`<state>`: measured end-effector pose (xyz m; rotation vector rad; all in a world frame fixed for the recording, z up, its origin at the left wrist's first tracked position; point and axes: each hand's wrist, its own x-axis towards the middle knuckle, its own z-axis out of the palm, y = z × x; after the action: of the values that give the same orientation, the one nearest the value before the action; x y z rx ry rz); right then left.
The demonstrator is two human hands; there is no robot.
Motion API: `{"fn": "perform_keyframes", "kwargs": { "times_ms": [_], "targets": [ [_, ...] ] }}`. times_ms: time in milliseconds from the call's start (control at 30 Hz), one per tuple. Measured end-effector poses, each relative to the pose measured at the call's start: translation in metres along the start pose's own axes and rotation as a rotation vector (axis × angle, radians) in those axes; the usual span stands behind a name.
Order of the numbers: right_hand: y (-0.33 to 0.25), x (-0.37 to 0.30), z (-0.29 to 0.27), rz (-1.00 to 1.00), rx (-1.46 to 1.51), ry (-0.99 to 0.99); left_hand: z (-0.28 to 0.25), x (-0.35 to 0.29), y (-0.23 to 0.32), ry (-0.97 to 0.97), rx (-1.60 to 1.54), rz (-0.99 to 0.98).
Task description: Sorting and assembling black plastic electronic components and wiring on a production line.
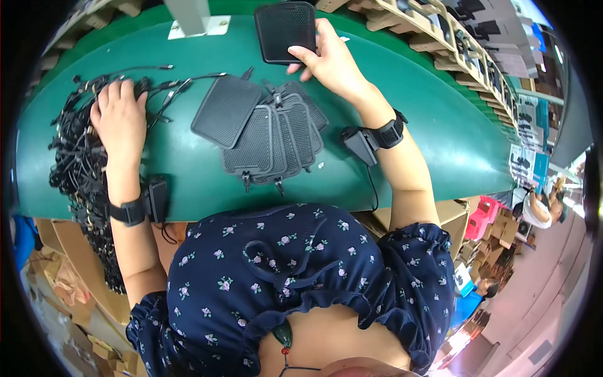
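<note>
- My right hand (333, 66) grips a black panel (284, 31) by its right edge, thumb on the mesh face, fingers partly hidden behind.
- My left hand (119, 116) lies on the black cables (72, 151) heaped at the table's left; its fingers are slightly curved and close together. Whether they grip any, I cannot tell.
- Grey mesh panels (248, 143) overlap on the green table (440, 151), between my hands.

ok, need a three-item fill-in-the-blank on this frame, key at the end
1. The panel held by the right hand is coloured ____.
2. The left hand is at the tangled cables, to the ____ of the piled mesh panels.
3. The tabletop is coloured ____.

Missing: black; left; green.
</note>
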<state>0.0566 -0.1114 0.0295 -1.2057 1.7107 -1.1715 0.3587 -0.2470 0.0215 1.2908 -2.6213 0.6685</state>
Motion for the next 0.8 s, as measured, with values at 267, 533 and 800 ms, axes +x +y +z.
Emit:
{"fn": "perform_keyframes", "kwargs": {
  "times_ms": [267,533,800],
  "targets": [
    [-0.016,-0.043,-0.123,0.009,-0.343,0.306,-0.030,-0.001,0.029,0.190,-0.276,0.051],
    [-0.012,-0.096,-0.281,-0.213,-0.298,1.109,-0.017,0.002,0.037,0.157,-0.582,0.085],
    [0.019,-0.102,-0.416,-0.209,-0.539,1.130,-0.005,-0.001,0.037,0.152,-0.634,0.050]
  ]
}}
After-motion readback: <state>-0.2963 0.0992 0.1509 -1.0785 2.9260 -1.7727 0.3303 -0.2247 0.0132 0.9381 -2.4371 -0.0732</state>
